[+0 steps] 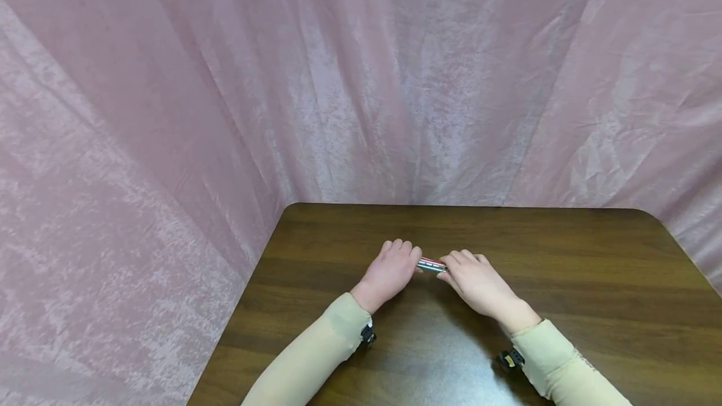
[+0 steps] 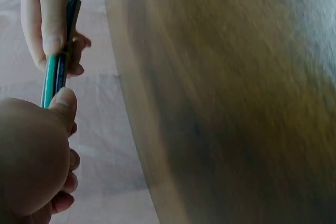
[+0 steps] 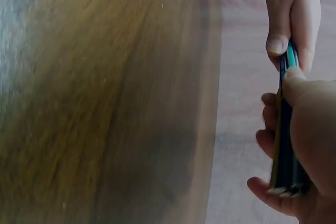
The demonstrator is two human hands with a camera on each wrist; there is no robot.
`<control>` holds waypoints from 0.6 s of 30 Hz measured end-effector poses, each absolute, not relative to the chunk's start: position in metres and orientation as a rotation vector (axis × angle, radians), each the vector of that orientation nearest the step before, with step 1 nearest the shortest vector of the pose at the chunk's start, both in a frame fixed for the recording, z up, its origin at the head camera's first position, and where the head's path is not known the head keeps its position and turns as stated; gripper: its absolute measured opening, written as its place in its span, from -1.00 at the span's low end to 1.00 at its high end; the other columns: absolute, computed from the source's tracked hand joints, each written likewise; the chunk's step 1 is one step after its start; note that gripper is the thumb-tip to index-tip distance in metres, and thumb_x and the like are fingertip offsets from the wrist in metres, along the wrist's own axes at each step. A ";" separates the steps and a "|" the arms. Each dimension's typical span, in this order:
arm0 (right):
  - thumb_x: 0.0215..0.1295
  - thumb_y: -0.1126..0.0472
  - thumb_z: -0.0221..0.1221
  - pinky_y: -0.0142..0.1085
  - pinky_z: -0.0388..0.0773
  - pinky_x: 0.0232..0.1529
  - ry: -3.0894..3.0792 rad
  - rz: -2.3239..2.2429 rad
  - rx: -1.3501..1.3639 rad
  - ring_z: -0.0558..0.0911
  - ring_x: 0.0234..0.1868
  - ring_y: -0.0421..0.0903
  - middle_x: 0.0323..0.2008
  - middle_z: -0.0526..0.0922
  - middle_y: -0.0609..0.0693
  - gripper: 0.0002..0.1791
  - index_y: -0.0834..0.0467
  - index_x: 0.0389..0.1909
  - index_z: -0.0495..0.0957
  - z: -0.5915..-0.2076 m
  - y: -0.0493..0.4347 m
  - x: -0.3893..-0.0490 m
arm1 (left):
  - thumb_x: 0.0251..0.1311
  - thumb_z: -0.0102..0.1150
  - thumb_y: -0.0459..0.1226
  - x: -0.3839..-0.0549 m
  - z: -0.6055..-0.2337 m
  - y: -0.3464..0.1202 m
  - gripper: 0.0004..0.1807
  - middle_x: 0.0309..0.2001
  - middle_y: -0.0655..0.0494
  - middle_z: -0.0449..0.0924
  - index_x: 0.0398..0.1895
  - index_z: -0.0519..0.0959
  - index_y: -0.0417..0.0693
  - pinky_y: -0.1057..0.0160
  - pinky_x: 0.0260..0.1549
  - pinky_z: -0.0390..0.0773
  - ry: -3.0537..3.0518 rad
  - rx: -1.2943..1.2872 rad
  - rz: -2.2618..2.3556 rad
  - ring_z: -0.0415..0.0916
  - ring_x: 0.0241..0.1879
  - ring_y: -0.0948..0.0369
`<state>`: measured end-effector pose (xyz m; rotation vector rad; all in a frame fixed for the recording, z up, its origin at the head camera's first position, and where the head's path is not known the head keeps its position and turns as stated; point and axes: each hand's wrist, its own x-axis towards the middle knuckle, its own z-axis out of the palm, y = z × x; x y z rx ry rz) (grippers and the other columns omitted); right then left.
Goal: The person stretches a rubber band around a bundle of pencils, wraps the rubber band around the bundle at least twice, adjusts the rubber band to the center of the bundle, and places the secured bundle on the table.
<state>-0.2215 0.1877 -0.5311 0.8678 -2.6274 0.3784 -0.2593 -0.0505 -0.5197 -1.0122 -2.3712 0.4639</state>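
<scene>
A slim bundle of pencils [image 1: 432,264], green and dark-coloured with some red showing, is held above the table between both hands. My left hand [image 1: 389,271] grips one end, its thumb along the bundle in the left wrist view. My right hand [image 1: 476,284] grips the other end, with thumb and curled fingers round it. Between the two hands, a short stretch of the pencils [image 2: 51,80] shows. Pale pencil ends [image 3: 286,190] stick out on the right hand's side. Much of the bundle is hidden by the fingers.
Beneath the hands is a brown wood-grain table [image 1: 350,224] with rounded far corners. Pink velvet curtain [image 1: 350,80] hangs behind it and along the left. Each sleeve cuff carries a small black camera, one on the left wrist [image 1: 368,335] and one on the right [image 1: 510,360].
</scene>
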 end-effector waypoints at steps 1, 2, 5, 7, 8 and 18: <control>0.49 0.01 0.34 0.07 0.55 -0.06 -2.637 0.396 0.852 0.61 -0.11 -0.01 -0.13 0.64 -0.07 -0.67 0.13 0.07 0.61 -0.531 0.188 -0.222 | 0.38 0.27 0.18 -0.259 -0.520 -0.051 -0.59 -0.29 0.20 0.55 -0.13 0.55 0.07 0.25 -0.27 0.35 -2.387 -1.012 0.460 0.48 -0.28 0.20; 0.47 -0.01 0.35 0.08 0.54 -0.04 -2.648 0.412 0.832 0.62 -0.09 0.00 -0.12 0.65 -0.07 -0.64 0.14 0.08 0.63 -0.530 0.189 -0.221 | 0.39 0.26 0.18 -0.260 -0.521 -0.052 -0.59 -0.29 0.19 0.55 -0.12 0.54 0.07 0.24 -0.27 0.36 -2.408 -1.007 0.453 0.48 -0.27 0.20; 0.42 -0.04 0.40 0.13 0.54 -0.02 -2.678 0.412 0.777 0.64 -0.06 0.02 -0.12 0.69 -0.06 -0.61 0.14 0.06 0.67 -0.530 0.194 -0.221 | 0.41 0.24 0.18 -0.261 -0.523 -0.055 -0.59 -0.26 0.17 0.55 -0.10 0.53 0.05 0.24 -0.28 0.41 -2.474 -0.981 0.439 0.48 -0.25 0.18; 0.42 -0.04 0.40 0.14 0.54 -0.02 -2.687 0.384 0.764 0.65 -0.06 0.02 -0.14 0.71 -0.06 -0.65 0.12 0.01 0.68 -0.531 0.197 -0.220 | 0.41 0.23 0.18 -0.260 -0.523 -0.057 -0.58 -0.25 0.16 0.55 -0.09 0.53 0.04 0.25 -0.29 0.46 -2.496 -0.973 0.440 0.48 -0.25 0.17; 0.43 -0.03 0.39 0.14 0.55 -0.03 -2.685 0.367 0.774 0.65 -0.07 0.02 -0.15 0.71 -0.06 -0.67 0.12 -0.02 0.67 -0.531 0.197 -0.220 | 0.41 0.23 0.18 -0.260 -0.523 -0.057 -0.57 -0.25 0.16 0.55 -0.09 0.53 0.04 0.25 -0.30 0.49 -2.492 -0.976 0.445 0.48 -0.25 0.17; 0.51 -0.04 0.31 0.08 0.55 -0.10 -2.685 0.365 0.827 0.58 -0.16 -0.01 -0.21 0.63 -0.08 -0.71 0.10 -0.06 0.59 -0.531 0.184 -0.219 | 0.37 0.24 0.20 -0.258 -0.523 -0.051 -0.56 -0.25 0.16 0.54 -0.09 0.55 0.05 0.27 -0.31 0.51 -2.432 -1.005 0.448 0.49 -0.24 0.19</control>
